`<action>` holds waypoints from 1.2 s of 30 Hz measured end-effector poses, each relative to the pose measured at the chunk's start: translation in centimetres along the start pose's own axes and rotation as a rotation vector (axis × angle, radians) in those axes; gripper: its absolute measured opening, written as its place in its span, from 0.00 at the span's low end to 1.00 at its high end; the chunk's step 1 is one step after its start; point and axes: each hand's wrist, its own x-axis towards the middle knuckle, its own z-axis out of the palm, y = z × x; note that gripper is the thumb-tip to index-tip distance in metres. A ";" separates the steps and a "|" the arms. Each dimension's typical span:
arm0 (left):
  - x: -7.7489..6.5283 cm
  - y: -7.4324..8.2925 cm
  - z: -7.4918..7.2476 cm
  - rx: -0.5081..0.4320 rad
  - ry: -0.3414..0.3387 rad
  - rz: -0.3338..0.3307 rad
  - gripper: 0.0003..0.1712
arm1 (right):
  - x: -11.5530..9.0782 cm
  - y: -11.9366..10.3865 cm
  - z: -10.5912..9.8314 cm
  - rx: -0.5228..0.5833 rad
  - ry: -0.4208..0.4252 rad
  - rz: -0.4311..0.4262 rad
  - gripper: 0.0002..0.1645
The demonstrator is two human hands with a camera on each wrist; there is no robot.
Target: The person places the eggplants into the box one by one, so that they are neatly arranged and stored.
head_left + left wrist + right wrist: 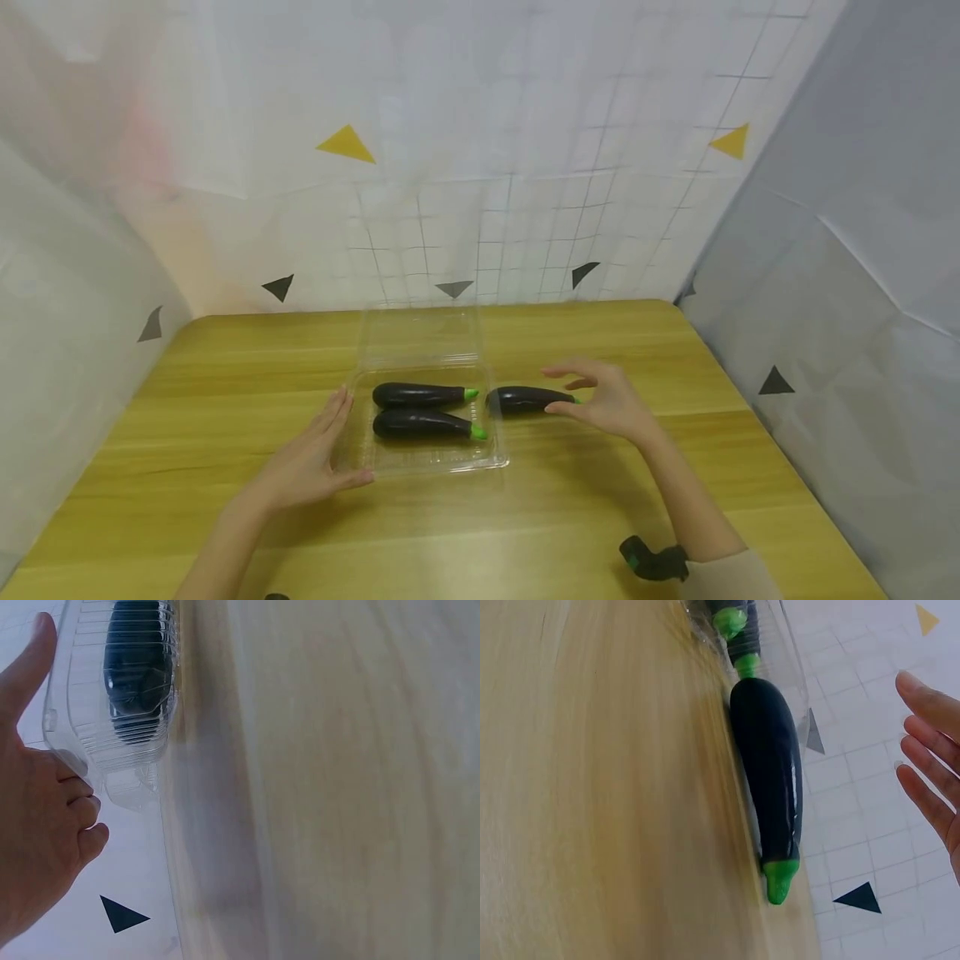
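Note:
A clear plastic clamshell box (431,461) stands on the table with its lid (420,337) folded back. Inside lie two dark eggplants, the far one (420,394) and the near one (422,423), green stems to the right. My left hand (307,462) touches the left side of the box, thumb at its front corner and fingers along the edge. A third eggplant (525,400) rests on the table just right of the box. Over its stem end hovers my right hand (603,398), thumb and fingers spread apart with nothing between them; the right wrist view shows this eggplant (769,765) apart from the fingers.
The wooden table (570,533) is enclosed by white sheeting at the back (450,100) and both sides, marked with grid lines and triangles. A black strap device (654,560) sits on the right wrist.

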 end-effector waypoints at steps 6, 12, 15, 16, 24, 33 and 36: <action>0.0 0.0 0.1 0.015 0.003 -0.003 0.66 | -0.2 1.3 -0.1 0.012 -0.022 0.028 0.27; 0.1 0.1 0.1 -0.001 0.005 0.001 0.66 | -0.3 3.1 0.2 0.047 -0.041 0.082 0.25; 0.1 0.2 0.0 -0.008 0.004 -0.001 0.66 | -0.4 5.0 0.8 0.075 -0.042 0.114 0.26; 0.1 0.2 0.0 -0.010 0.004 -0.002 0.66 | -0.5 5.7 0.9 0.080 -0.043 0.123 0.26; 0.1 0.1 0.0 -0.004 0.002 -0.005 0.66 | -0.6 8.7 1.9 0.070 -0.060 0.175 0.26; 0.1 0.1 0.0 -0.003 -0.001 -0.011 0.66 | -1.0 9.9 3.2 -0.094 -0.087 0.317 0.28; 0.0 0.1 0.0 0.000 -0.001 -0.013 0.66 | -1.3 10.3 3.5 -0.159 -0.089 0.326 0.28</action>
